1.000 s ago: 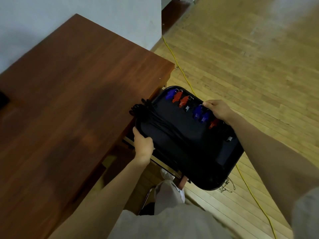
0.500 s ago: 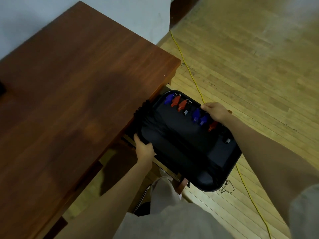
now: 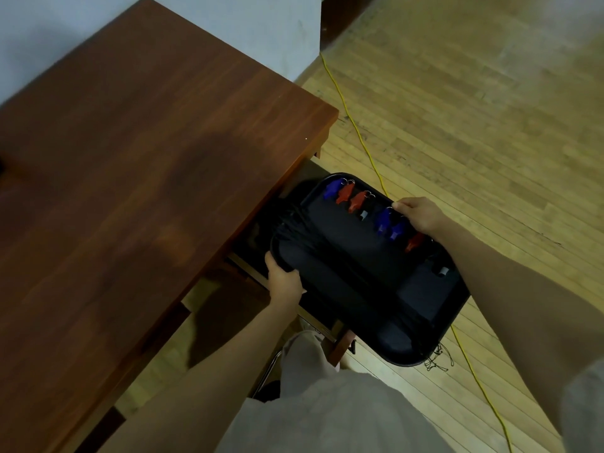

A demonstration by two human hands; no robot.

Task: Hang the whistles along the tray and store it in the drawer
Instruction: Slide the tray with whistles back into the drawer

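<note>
Both of your hands are on the tray [image 3: 421, 299], a black one with a raised rim and rounded corners. Your left hand [image 3: 283, 284] grips the rim at the near left side, thumb lying over the top edge and the fingers curled underneath, out of sight. Your right hand [image 3: 420, 215] grips the far long edge, fingers folded over the rim just beside the blue whistles. The whistles [image 3: 358, 201] sit in a row along that far edge: blue, red and two dark ones with pale mouthpieces, several showing small metal rings at the rim. Their black cords [image 3: 295, 223] gather in a bunch at the tray's left end and run across its floor to the near right corner, where loose ends dangle over the rim. The tray is skewed to the desk [image 3: 147, 158], its left end over the open drawer [image 3: 250, 243] just below the desk's front edge, while its right end sticks out above the wooden floor [image 3: 490, 125]. You cannot tell from here whether the tray rests on the drawer or hangs just above it. A yellow cable [image 3: 359, 132] runs over the floor and passes behind the tray, and a pale wall [image 3: 228, 27] stands behind the desk.
</note>
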